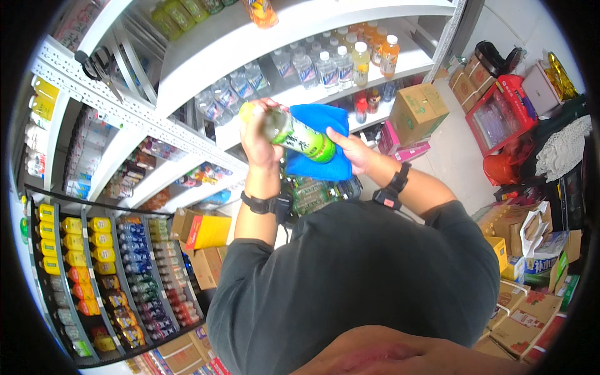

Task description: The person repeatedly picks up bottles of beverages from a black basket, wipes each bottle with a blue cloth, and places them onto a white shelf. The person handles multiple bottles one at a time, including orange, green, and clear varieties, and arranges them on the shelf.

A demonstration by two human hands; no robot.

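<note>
My left hand [258, 136] is closed around the upper part of a green-labelled plastic drink bottle [304, 138], near its yellow cap [246, 113]. The bottle lies tilted, its base towards the right. Under and behind it spreads a blue cloth [321, 117], which my right hand [349, 147] holds at its right edge, with the thumb on top and the other fingers partly hidden. Black straps with small devices are on both wrists. Beneath the cloth, several green bottles [311, 194] stand or lie close together in front of my body.
White shelves [300, 28] ahead hold clear and orange drink bottles. Scissors [101, 72] hang on the perforated shelf post at upper left. A drinks rack [117, 281] stands at lower left. A cardboard box [417, 112] and a red-framed box [501, 115] are at right.
</note>
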